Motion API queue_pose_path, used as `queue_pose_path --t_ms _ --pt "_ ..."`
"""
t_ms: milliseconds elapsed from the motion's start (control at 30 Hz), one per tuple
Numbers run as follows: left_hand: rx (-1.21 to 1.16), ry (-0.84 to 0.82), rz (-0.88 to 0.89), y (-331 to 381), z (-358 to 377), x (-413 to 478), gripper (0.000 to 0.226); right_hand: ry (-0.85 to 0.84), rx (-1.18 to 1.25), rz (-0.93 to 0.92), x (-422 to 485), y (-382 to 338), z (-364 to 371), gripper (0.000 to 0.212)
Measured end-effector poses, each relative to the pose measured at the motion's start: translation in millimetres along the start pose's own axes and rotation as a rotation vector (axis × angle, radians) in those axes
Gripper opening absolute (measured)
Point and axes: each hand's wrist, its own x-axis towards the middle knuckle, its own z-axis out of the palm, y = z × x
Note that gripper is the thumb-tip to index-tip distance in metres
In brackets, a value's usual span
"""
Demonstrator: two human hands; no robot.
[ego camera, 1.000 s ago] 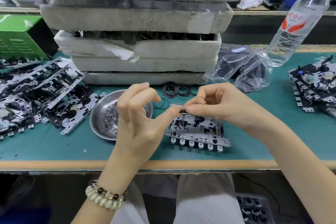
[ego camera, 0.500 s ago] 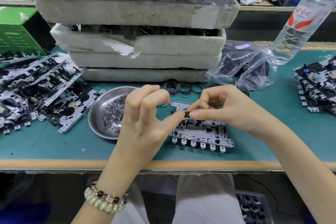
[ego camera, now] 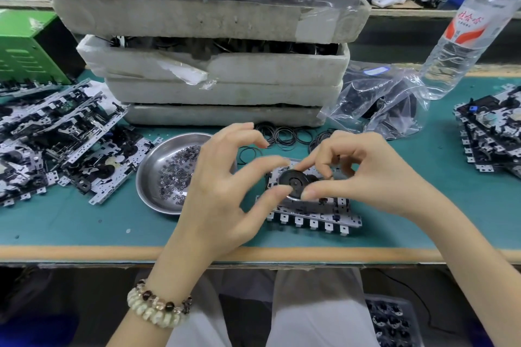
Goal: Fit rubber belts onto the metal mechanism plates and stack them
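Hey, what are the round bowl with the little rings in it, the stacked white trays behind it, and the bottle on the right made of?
bowl: looks like stainless steel, going by its shiny surface and bright reflections.
stacked trays: probably expanded foam; the surface is matte and grainy, and the edges are chipped.
bottle: thin clear plastic, with a see-through ribbed wall and a printed label.

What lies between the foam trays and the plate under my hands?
A scatter of loose rubber belts on the green mat, seen in the head view.
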Motion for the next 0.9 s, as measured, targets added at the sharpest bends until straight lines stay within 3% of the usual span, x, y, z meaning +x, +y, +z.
queue_pose_path --t_ms 167,267,333,433,567,900 --pt "-0.596 0.055 -0.313 7.5 -2.4 2.6 0.036 0.151 -0.103 -0.115 -14.5 -6.7 9.8 0.037" --pt "-1.256 0.156 -0.614 23.2 0.3 5.0 0.042 0.187 -0.148 -0.105 -16.3 -10.2 12.0 0.035" --pt "-1.571 0.195 -0.849 31.6 2.0 6.5 0.052 0.198 -0.169 -0.094 -15.6 -12.4 12.6 0.036" --pt "-1.737 0.267 -1.017 31.6 0.6 7.7 0.057 0.207 -0.185 -0.096 -15.6 -13.6 13.6 0.038" --pt "-1.937 0.284 -1.070 26.9 -6.4 7.0 0.060 0.214 -0.200 -0.108 -17.2 -15.0 15.3 0.040" --pt "-1.943 0.382 -1.122 37.3 -12.6 9.0 0.063 0.237 -0.174 -0.117 -22.2 -10.8 19.8 0.035"
